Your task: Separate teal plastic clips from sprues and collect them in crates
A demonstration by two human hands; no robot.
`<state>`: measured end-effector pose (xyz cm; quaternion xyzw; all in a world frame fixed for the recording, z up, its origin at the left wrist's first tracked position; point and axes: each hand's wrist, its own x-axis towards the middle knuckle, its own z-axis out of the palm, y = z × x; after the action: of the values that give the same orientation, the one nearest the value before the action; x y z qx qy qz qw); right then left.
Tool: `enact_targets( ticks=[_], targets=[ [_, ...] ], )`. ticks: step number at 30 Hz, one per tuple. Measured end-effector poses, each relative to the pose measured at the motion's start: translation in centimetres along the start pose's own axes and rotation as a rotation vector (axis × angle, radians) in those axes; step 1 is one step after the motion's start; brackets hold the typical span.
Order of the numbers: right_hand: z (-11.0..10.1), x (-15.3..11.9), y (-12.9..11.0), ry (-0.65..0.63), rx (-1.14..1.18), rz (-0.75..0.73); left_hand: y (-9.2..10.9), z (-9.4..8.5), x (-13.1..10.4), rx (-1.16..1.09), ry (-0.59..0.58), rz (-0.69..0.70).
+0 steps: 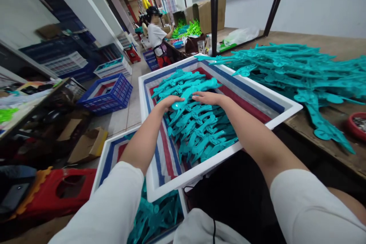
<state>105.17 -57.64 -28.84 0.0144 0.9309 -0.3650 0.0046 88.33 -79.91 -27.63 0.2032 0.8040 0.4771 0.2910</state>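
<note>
A white-rimmed crate (256,84) lined with striped red, white and blue fabric stands in front of me, holding a layered pile of teal plastic parts (197,126). One long teal plastic part (187,92) lies slantwise on top of the pile. My left hand (170,102) is closed at that part's near left end, its fingers reaching over it. My right hand (208,98) rests against the same part from the right, palm down, its fingers stretched out. The right thumb is hidden.
A lower lined crate (104,164) with more teal parts sits beneath at left. On the right, a wooden table (303,122) bears a teal heap (300,68) and a red bowl (357,126). Blue crates (114,95) stand on the left floor. A seated person (156,36) works farther back.
</note>
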Motion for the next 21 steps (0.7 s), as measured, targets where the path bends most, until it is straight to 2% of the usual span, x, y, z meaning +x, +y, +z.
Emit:
enact_targets(
  ticks=[4,7,10,12,15,17,18,21],
  targets=[
    [1.9,1.0,-0.2,0.155,0.012,-0.153,0.6,5.4,0.2,-0.237,0.04,0.144],
    [2.5,1.4,-0.4,0.305,-0.056,-0.228,1.9,7.8,-0.4,-0.543,-0.026,0.279],
    [1.7,1.1,-0.8,0.391,-0.013,-0.217,2.5,7.8,-1.4,-0.658,-0.109,0.348],
    [0.4,0.9,-1.0,0.471,0.053,-0.133,2.4,7.3,-1.8,-0.655,-0.158,0.363],
    [-2.2,0.5,-0.7,0.75,0.232,0.077,2.0,6.9,-1.9,-0.642,-0.196,0.35],
    [-3.9,-0.1,-0.2,0.872,0.405,0.158,1.9,7.1,-1.7,-0.631,-0.165,0.349],
    [-4.6,-0.5,0.0,0.875,0.493,0.175,1.9,7.2,-1.5,-0.635,-0.127,0.366],
    [-5.5,-1.5,0.5,0.744,0.676,0.211,2.1,6.4,-0.7,-0.713,0.042,0.447]
  ],
)
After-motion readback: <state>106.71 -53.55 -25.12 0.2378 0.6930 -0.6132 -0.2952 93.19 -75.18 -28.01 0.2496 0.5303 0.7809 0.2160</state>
